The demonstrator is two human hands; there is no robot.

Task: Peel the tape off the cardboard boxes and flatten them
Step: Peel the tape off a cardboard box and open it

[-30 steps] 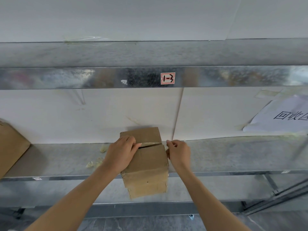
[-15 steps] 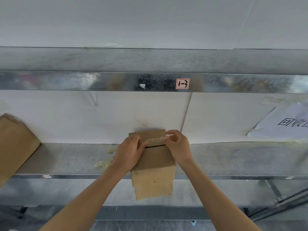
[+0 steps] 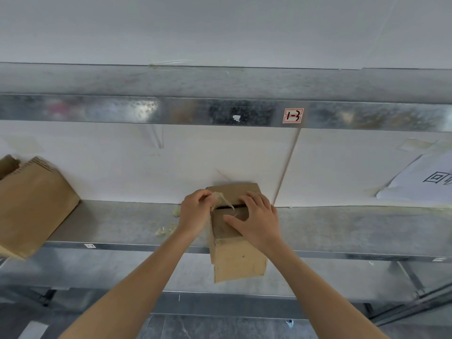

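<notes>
A small brown cardboard box [image 3: 238, 260] stands on the metal shelf [image 3: 354, 228], its front hanging over the shelf's edge. A strip of clear yellowish tape [image 3: 223, 200] is lifted off the seam between the top flaps. My left hand [image 3: 194, 212] pinches the tape's left end at the box's upper left corner. My right hand [image 3: 255, 221] lies on the top flaps with spread fingers, pressing the box down.
A larger cardboard box [image 3: 31, 204] leans at the left end of the shelf. Scraps of peeled tape [image 3: 168, 228] lie on the shelf left of my left hand. A white paper sign [image 3: 423, 182] hangs on the wall at right. An upper shelf beam [image 3: 220, 113] runs overhead.
My right hand moved from the box's right side onto its top. My left hand took the tape and pulled it up off the seam.
</notes>
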